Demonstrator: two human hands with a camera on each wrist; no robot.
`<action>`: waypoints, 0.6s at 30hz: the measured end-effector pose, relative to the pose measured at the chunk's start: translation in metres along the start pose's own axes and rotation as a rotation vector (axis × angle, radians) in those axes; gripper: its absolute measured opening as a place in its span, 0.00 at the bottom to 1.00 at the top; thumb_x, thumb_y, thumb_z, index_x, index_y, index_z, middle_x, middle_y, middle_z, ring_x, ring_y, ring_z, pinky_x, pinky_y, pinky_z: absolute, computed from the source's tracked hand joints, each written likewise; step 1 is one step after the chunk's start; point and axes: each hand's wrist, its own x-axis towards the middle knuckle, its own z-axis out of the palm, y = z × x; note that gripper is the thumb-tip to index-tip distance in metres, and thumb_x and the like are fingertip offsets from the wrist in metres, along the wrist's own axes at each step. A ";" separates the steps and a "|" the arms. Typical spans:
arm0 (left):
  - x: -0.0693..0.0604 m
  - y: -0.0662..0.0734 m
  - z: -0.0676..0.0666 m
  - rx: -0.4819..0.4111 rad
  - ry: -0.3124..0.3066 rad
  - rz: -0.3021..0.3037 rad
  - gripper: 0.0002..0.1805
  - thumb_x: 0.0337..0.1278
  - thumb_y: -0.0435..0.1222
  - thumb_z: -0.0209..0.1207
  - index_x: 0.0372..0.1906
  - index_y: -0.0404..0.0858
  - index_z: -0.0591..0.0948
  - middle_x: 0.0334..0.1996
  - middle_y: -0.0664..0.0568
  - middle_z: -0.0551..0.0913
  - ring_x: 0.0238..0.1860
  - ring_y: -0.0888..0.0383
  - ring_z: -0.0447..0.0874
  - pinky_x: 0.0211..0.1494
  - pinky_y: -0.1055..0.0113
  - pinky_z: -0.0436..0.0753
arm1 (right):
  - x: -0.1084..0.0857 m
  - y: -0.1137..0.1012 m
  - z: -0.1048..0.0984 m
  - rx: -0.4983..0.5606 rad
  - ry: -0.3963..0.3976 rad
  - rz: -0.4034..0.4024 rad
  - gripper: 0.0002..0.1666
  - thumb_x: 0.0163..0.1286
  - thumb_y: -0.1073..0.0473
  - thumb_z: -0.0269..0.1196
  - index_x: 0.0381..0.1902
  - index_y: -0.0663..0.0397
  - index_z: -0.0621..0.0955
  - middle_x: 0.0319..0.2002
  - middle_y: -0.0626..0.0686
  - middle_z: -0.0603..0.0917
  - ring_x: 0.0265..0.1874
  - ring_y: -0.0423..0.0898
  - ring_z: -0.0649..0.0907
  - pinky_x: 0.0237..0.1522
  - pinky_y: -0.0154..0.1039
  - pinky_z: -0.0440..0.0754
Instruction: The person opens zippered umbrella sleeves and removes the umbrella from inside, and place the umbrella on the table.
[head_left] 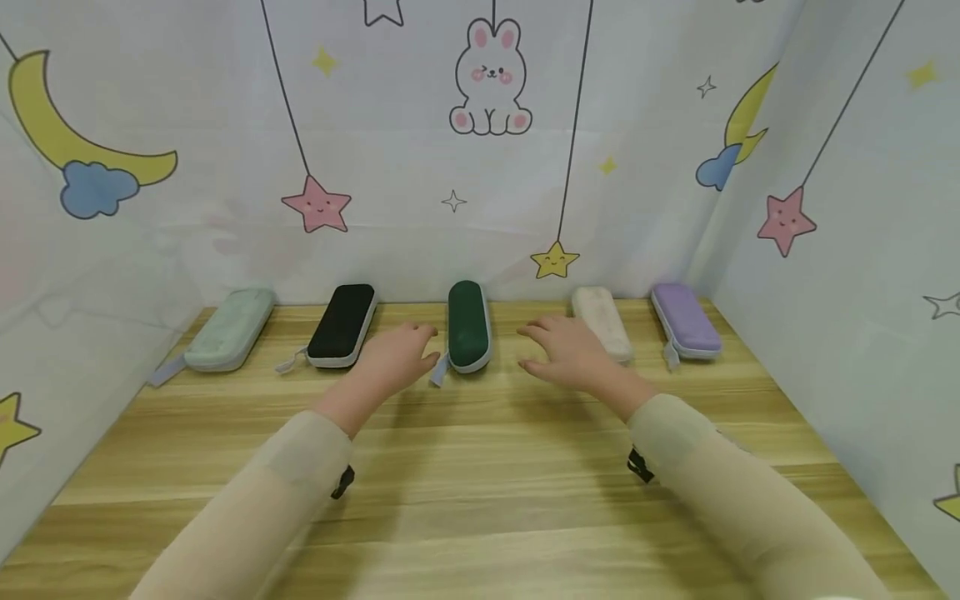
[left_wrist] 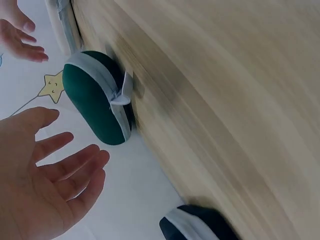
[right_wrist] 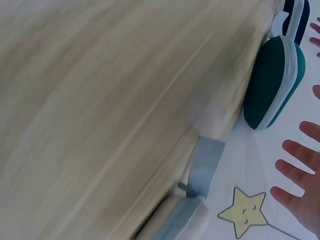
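A dark green zippered case (head_left: 468, 325) with a pale zip band and a fabric tab lies at the middle of the row. To its left my left hand (head_left: 397, 354) hovers with fingers spread, nothing in its grasp; the left wrist view shows the palm and loose fingers apart from the green case (left_wrist: 92, 97). My right hand (head_left: 566, 350) is on the other side, fingers extended and likewise holding nothing. It partly covers a cream case (head_left: 603, 321). Near the left hand lies a black case (head_left: 342, 323) with a white edge.
A mint green case (head_left: 231, 329) lies at the far left of the wooden table (head_left: 480, 492), and a purple case (head_left: 684, 321) at the far right. White curtains (head_left: 397, 133) printed with stars, moons and a rabbit border the table's back and sides.
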 end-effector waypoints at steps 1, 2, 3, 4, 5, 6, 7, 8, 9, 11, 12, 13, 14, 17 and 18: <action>0.003 0.002 0.003 -0.015 -0.017 -0.005 0.25 0.69 0.46 0.55 0.64 0.37 0.73 0.60 0.42 0.76 0.57 0.45 0.77 0.53 0.51 0.78 | 0.002 -0.003 0.002 0.001 -0.010 -0.001 0.34 0.68 0.40 0.59 0.66 0.52 0.74 0.62 0.56 0.75 0.61 0.57 0.73 0.60 0.55 0.69; 0.005 0.004 0.005 -0.031 -0.034 -0.009 0.26 0.69 0.46 0.55 0.65 0.36 0.73 0.60 0.42 0.77 0.57 0.45 0.77 0.54 0.51 0.78 | 0.005 -0.005 0.003 0.003 -0.020 0.000 0.34 0.69 0.40 0.59 0.66 0.51 0.74 0.62 0.56 0.75 0.61 0.57 0.73 0.61 0.55 0.69; 0.008 0.006 0.007 -0.051 -0.051 -0.014 0.27 0.70 0.47 0.54 0.66 0.36 0.72 0.60 0.42 0.76 0.58 0.45 0.77 0.55 0.51 0.77 | 0.007 -0.008 0.004 0.006 -0.029 0.000 0.34 0.69 0.40 0.59 0.67 0.51 0.73 0.63 0.56 0.75 0.61 0.57 0.73 0.61 0.54 0.68; 0.011 0.009 0.010 -0.068 -0.070 -0.018 0.28 0.70 0.47 0.53 0.67 0.35 0.71 0.61 0.42 0.76 0.58 0.45 0.77 0.56 0.51 0.76 | 0.010 -0.010 0.006 0.009 -0.035 -0.001 0.34 0.69 0.41 0.59 0.67 0.51 0.73 0.63 0.56 0.74 0.61 0.57 0.73 0.61 0.54 0.68; 0.015 0.011 0.012 -0.088 -0.085 -0.022 0.29 0.70 0.48 0.53 0.67 0.34 0.70 0.61 0.42 0.76 0.58 0.46 0.77 0.57 0.51 0.76 | 0.012 -0.012 0.007 0.012 -0.041 -0.001 0.34 0.69 0.41 0.60 0.67 0.52 0.73 0.63 0.56 0.74 0.61 0.57 0.73 0.61 0.54 0.68; 0.018 0.014 0.014 -0.105 -0.101 -0.029 0.30 0.71 0.48 0.52 0.68 0.34 0.69 0.62 0.42 0.75 0.59 0.46 0.76 0.58 0.51 0.75 | 0.015 -0.014 0.009 0.004 -0.049 -0.002 0.34 0.69 0.42 0.60 0.67 0.51 0.73 0.63 0.56 0.74 0.61 0.56 0.73 0.61 0.54 0.69; 0.020 0.017 0.016 -0.128 -0.116 -0.040 0.31 0.71 0.49 0.52 0.69 0.34 0.67 0.63 0.42 0.74 0.60 0.46 0.75 0.59 0.51 0.74 | 0.017 -0.016 0.011 0.002 -0.055 -0.002 0.34 0.69 0.42 0.60 0.67 0.52 0.73 0.64 0.56 0.74 0.61 0.56 0.73 0.61 0.54 0.69; 0.022 0.020 0.018 -0.157 -0.127 -0.050 0.33 0.71 0.50 0.51 0.70 0.33 0.66 0.64 0.41 0.73 0.61 0.45 0.74 0.60 0.51 0.73 | 0.019 -0.018 0.012 -0.002 -0.060 -0.002 0.33 0.69 0.43 0.61 0.67 0.52 0.73 0.64 0.56 0.74 0.61 0.56 0.73 0.61 0.54 0.69; 0.024 0.022 0.020 -0.187 -0.132 -0.060 0.33 0.71 0.51 0.51 0.70 0.32 0.66 0.63 0.40 0.73 0.61 0.45 0.74 0.61 0.51 0.73 | 0.021 -0.019 0.013 -0.003 -0.063 -0.001 0.33 0.68 0.44 0.61 0.66 0.52 0.73 0.63 0.56 0.74 0.61 0.56 0.73 0.60 0.54 0.70; 0.027 0.026 0.024 -0.240 -0.130 -0.092 0.34 0.71 0.52 0.51 0.69 0.31 0.66 0.63 0.40 0.73 0.61 0.45 0.74 0.62 0.51 0.72 | 0.025 -0.022 0.016 -0.011 -0.073 0.004 0.32 0.68 0.44 0.61 0.66 0.51 0.74 0.63 0.55 0.74 0.62 0.56 0.73 0.60 0.54 0.70; 0.028 0.027 0.025 -0.261 -0.125 -0.105 0.35 0.70 0.53 0.51 0.69 0.31 0.67 0.63 0.40 0.74 0.61 0.45 0.74 0.61 0.51 0.72 | 0.026 -0.023 0.017 -0.014 -0.081 0.008 0.32 0.69 0.44 0.61 0.66 0.50 0.73 0.64 0.55 0.74 0.62 0.55 0.72 0.60 0.54 0.70; 0.029 0.028 0.027 -0.282 -0.118 -0.117 0.35 0.70 0.54 0.51 0.68 0.31 0.68 0.62 0.40 0.75 0.60 0.45 0.75 0.60 0.51 0.73 | 0.028 -0.024 0.018 -0.016 -0.088 0.013 0.32 0.69 0.44 0.61 0.67 0.49 0.73 0.64 0.54 0.73 0.63 0.55 0.72 0.60 0.54 0.70; 0.030 0.029 0.029 -0.298 -0.110 -0.129 0.35 0.69 0.55 0.51 0.67 0.31 0.69 0.61 0.40 0.76 0.59 0.45 0.76 0.59 0.51 0.74 | 0.029 -0.025 0.019 -0.018 -0.096 0.016 0.31 0.69 0.44 0.60 0.67 0.48 0.73 0.64 0.54 0.73 0.63 0.55 0.71 0.61 0.54 0.69; 0.033 0.030 0.032 -0.324 -0.095 -0.156 0.36 0.69 0.57 0.50 0.64 0.30 0.70 0.58 0.40 0.78 0.55 0.46 0.78 0.56 0.52 0.76 | 0.032 -0.027 0.022 -0.024 -0.116 0.019 0.31 0.70 0.43 0.60 0.68 0.45 0.72 0.65 0.52 0.73 0.64 0.54 0.70 0.62 0.53 0.68; 0.034 0.031 0.033 -0.327 -0.092 -0.161 0.36 0.68 0.57 0.50 0.64 0.30 0.71 0.57 0.40 0.78 0.54 0.45 0.79 0.55 0.52 0.77 | 0.032 -0.027 0.022 -0.024 -0.120 0.017 0.31 0.70 0.43 0.60 0.68 0.45 0.72 0.65 0.52 0.72 0.65 0.54 0.70 0.62 0.54 0.67</action>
